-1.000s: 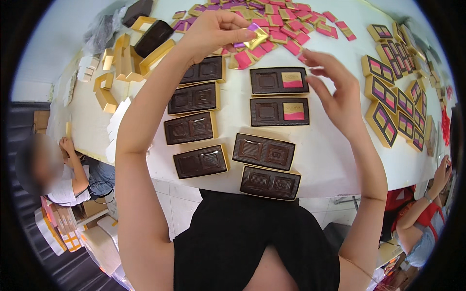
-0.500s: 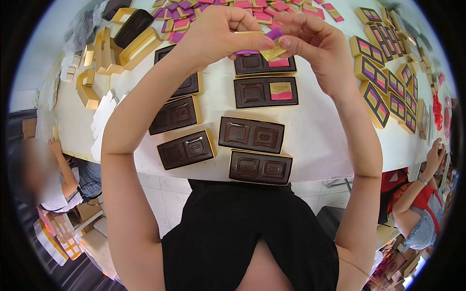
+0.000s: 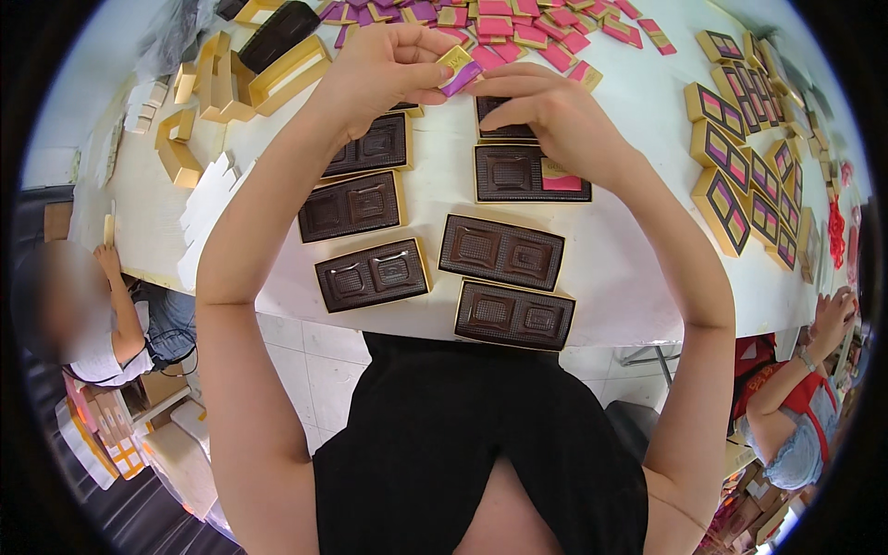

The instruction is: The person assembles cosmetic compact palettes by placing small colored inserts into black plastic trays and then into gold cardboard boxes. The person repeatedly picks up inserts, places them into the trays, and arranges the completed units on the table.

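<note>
My left hand (image 3: 393,69) pinches a small flat gold-and-purple packet (image 3: 458,72) between thumb and fingertips. To its right, my right hand (image 3: 560,116) is open, fingers and thumb apart, with nothing seen between them. It hovers over a gold box with a dark two-recess tray (image 3: 488,109), partly hiding it. Just below, another boxed tray (image 3: 509,173) carries a gold-and-pink packet (image 3: 562,178) in its right recess; its left recess is bare. Two boxed trays (image 3: 502,250) nearer me have bare recesses. Beneath my left forearm stands a column of similar boxed trays (image 3: 350,205).
Pink, purple and gold packets (image 3: 546,28) lie heaped at the far side. Filled boxes (image 3: 721,208) stand at right. Gold frames (image 3: 291,76), a dark tray stack (image 3: 277,35) and white pieces (image 3: 211,208) are at left. Other people sit at both sides.
My right hand has let go of the gold-and-purple packet and moved slightly down and right, its fingers spreading. The packet stays in my left hand. The view has shifted slightly.
</note>
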`<state>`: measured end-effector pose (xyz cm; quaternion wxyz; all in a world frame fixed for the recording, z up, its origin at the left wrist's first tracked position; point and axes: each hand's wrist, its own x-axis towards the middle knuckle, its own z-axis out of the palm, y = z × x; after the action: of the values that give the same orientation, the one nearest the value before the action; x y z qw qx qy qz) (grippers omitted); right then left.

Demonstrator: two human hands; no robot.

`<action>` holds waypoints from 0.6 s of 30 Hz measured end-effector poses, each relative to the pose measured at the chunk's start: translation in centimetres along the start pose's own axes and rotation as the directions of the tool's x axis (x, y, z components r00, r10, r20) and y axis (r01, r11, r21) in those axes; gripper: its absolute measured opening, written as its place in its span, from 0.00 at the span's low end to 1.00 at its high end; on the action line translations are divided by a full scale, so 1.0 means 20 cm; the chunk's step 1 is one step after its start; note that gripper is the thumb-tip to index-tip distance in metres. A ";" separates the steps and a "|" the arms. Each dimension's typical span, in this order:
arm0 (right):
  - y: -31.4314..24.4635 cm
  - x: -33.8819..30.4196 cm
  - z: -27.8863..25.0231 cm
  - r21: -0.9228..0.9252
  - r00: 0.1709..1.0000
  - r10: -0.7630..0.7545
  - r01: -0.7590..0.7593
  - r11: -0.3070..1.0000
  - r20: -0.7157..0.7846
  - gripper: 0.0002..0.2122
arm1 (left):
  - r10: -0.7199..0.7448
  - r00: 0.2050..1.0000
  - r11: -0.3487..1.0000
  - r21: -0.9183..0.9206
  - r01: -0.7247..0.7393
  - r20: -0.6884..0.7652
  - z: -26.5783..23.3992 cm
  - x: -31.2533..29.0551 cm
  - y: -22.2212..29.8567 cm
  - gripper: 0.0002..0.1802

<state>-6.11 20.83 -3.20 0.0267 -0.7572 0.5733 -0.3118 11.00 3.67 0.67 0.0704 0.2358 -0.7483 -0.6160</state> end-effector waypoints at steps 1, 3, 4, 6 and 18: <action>-0.04 -0.03 0.00 -0.016 0.999 0.023 -0.023 1.000 -0.050 0.14 | 0.050 0.998 0.999 0.009 -0.050 -0.033 0.00 -0.02 -0.02 0.15; -0.12 -0.11 -0.03 0.025 0.969 0.228 -0.227 0.974 -0.097 0.16 | 0.150 0.984 0.988 0.033 -0.148 -0.093 0.02 -0.06 -0.04 0.14; -0.13 -0.15 -0.01 0.019 0.951 0.283 -0.283 0.959 -0.123 0.17 | 0.389 0.915 0.901 0.248 -0.356 -0.101 0.03 -0.09 -0.04 0.13; -0.11 -0.21 0.00 -0.149 0.972 0.196 -0.214 0.965 -0.126 0.19 | 0.772 0.634 0.479 0.614 -0.627 0.044 0.08 -0.13 -0.03 0.11; -0.08 -0.23 0.02 -0.095 0.988 0.084 -0.073 0.993 0.127 0.25 | 0.170 0.984 0.974 0.159 -0.159 -0.061 0.15 -0.21 -0.03 0.13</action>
<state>-5.31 25.31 -4.89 0.0421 -0.7532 0.6132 -0.2342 13.70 8.19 0.14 0.1307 0.2006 -0.8072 -0.5395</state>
